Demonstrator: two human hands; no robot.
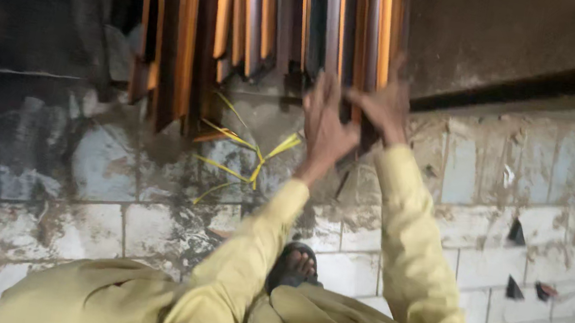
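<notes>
Many long metal strips [248, 13], orange and dark, lean in a bundle at the top of the view, their lower ends resting on the tiled floor [498, 266]. Left of the bundle's foot the floor is dark and stained. Just below the bundle's lower ends lie loose yellow straps [251, 156], tangled and spread on the tiles. Right of the straps, the left hand [326, 126] reaches up with fingers spread, its fingertips touching the lower end of one strip at the bundle's right side. Just beside it, the right hand [385, 108] is closed around the same part of the bundle, fingers curled on a strip's edge; blur hides the exact grip. Both arms wear pale yellow sleeves. Below the bundle, between the arms, a foot in a dark sandal [294, 266] stands on the tiles.
</notes>
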